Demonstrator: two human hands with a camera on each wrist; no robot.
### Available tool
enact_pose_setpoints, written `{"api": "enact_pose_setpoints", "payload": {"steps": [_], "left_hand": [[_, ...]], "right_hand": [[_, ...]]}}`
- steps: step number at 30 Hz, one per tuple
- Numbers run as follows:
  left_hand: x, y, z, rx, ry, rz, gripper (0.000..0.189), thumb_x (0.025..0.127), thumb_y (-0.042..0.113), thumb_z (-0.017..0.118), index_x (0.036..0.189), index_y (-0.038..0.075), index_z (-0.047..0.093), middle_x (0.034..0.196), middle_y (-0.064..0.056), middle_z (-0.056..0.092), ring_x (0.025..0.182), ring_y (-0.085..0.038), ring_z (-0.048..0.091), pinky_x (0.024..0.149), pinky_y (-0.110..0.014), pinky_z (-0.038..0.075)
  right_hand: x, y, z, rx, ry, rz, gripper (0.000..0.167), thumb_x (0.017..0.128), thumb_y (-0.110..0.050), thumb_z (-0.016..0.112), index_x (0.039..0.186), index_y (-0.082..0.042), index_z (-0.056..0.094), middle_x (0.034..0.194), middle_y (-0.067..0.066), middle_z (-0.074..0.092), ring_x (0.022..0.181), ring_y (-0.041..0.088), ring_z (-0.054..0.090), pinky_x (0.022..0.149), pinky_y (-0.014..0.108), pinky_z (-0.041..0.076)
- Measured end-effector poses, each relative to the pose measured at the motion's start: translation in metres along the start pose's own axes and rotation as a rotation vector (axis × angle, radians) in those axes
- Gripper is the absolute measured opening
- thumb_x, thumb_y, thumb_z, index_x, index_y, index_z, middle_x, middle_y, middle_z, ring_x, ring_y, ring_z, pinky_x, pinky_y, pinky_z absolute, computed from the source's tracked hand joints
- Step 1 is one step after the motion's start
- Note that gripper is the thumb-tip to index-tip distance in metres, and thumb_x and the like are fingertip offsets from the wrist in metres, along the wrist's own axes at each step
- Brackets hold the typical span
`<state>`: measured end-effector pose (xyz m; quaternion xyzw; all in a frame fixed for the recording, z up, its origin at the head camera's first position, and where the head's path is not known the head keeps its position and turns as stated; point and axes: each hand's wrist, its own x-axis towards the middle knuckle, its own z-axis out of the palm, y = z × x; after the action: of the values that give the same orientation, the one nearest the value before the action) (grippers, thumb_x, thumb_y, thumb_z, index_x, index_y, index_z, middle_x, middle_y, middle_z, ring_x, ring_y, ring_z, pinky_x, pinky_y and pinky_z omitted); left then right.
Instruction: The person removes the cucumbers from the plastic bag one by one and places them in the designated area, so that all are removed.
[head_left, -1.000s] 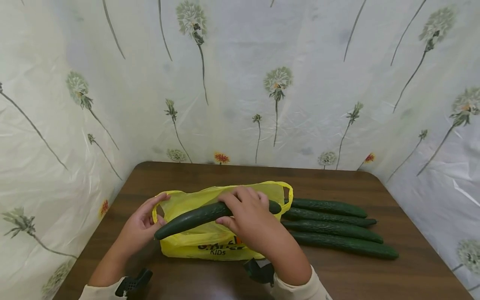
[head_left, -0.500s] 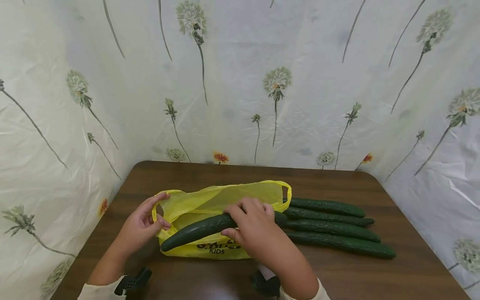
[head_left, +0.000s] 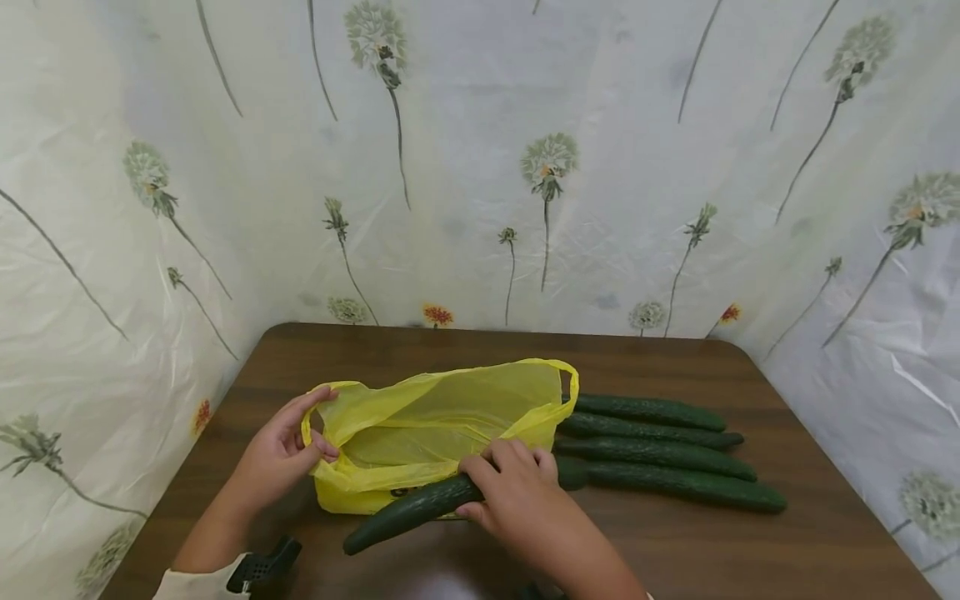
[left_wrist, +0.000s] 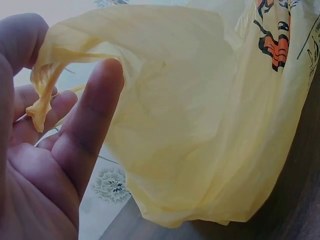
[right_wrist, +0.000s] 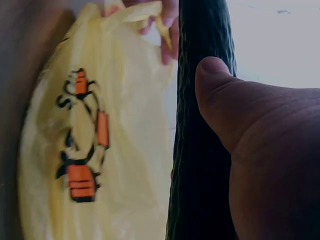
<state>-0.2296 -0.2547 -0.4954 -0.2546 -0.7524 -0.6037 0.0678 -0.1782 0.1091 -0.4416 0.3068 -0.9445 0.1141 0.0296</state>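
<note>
My right hand point(head_left: 517, 500) grips a long dark green cucumber point(head_left: 412, 515), its thumb lying along the side in the right wrist view. The cucumber is held in front of a yellow plastic bag point(head_left: 450, 417), its left end tilted toward the near table edge. My left hand point(head_left: 281, 454) holds the bag's left handle point(left_wrist: 47, 82), with fingers hooked in the loop. The bag's mouth gapes upward, and I see nothing but yellow film inside. Its printed front point(right_wrist: 82, 145) shows in the right wrist view, while the cucumber covers part of it in the head view.
Several more cucumbers point(head_left: 660, 450) lie side by side to the right of the bag, their left ends close to it. The brown wooden table point(head_left: 675, 550) meets a flower-printed sheet point(head_left: 465, 167) behind. A black wrist device point(head_left: 266, 567) sits on the left wrist.
My right hand has lowered the cucumber from over the bag's mouth toward the near side, uncovering the opening. My left hand stays on the handle.
</note>
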Motion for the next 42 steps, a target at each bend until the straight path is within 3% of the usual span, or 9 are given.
{"api": "enact_pose_setpoints", "payload": {"steps": [11, 16, 22, 29, 42], "left_hand": [[0.0, 0.0, 0.001, 0.001, 0.014, -0.013, 0.069, 0.096, -0.019, 0.054, 0.159, -0.002, 0.035, 0.154, -0.022, 0.04, 0.079, -0.021, 0.073, 0.076, -0.028, 0.064], [0.001, 0.0, -0.002, -0.014, 0.002, -0.003, 0.069, 0.096, -0.02, 0.053, 0.16, -0.003, 0.034, 0.156, -0.018, 0.04, 0.079, -0.019, 0.072, 0.077, -0.028, 0.064], [0.001, -0.001, -0.002, -0.037, -0.007, 0.003, 0.068, 0.096, -0.019, 0.053, 0.16, -0.004, 0.033, 0.156, -0.014, 0.041, 0.08, -0.019, 0.072, 0.077, -0.028, 0.064], [0.0, -0.002, 0.0, -0.042, -0.011, 0.009, 0.069, 0.095, -0.021, 0.053, 0.159, -0.005, 0.034, 0.155, -0.008, 0.043, 0.08, -0.019, 0.073, 0.077, -0.028, 0.064], [-0.001, -0.002, 0.0, -0.027, -0.012, -0.004, 0.069, 0.096, -0.02, 0.052, 0.16, -0.004, 0.034, 0.156, -0.008, 0.043, 0.079, -0.019, 0.073, 0.077, -0.029, 0.065]], "right_hand": [[-0.022, 0.023, 0.021, -0.024, -0.034, 0.035, 0.041, 0.097, -0.048, 0.071, 0.131, -0.027, 0.063, 0.107, -0.01, 0.047, 0.095, 0.011, 0.039, 0.082, 0.039, 0.028], [-0.03, 0.031, 0.028, 0.006, -0.098, 0.06, 0.039, 0.098, -0.05, 0.068, 0.129, -0.027, 0.062, 0.108, -0.01, 0.046, 0.095, 0.011, 0.038, 0.082, 0.04, 0.028], [-0.04, 0.042, 0.037, 0.042, -0.167, 0.113, 0.042, 0.098, -0.06, 0.061, 0.126, -0.029, 0.063, 0.114, -0.01, 0.052, 0.099, 0.014, 0.042, 0.087, 0.051, 0.037], [-0.059, 0.064, 0.043, 0.056, -0.156, 0.162, 0.043, 0.098, -0.059, 0.062, 0.129, -0.029, 0.064, 0.116, -0.011, 0.053, 0.099, 0.013, 0.043, 0.081, 0.043, 0.035], [-0.086, 0.098, 0.05, 0.03, -0.153, 0.377, 0.046, 0.094, -0.057, 0.07, 0.132, -0.032, 0.065, 0.121, -0.011, 0.057, 0.114, 0.019, 0.053, 0.094, 0.061, 0.042]]}}
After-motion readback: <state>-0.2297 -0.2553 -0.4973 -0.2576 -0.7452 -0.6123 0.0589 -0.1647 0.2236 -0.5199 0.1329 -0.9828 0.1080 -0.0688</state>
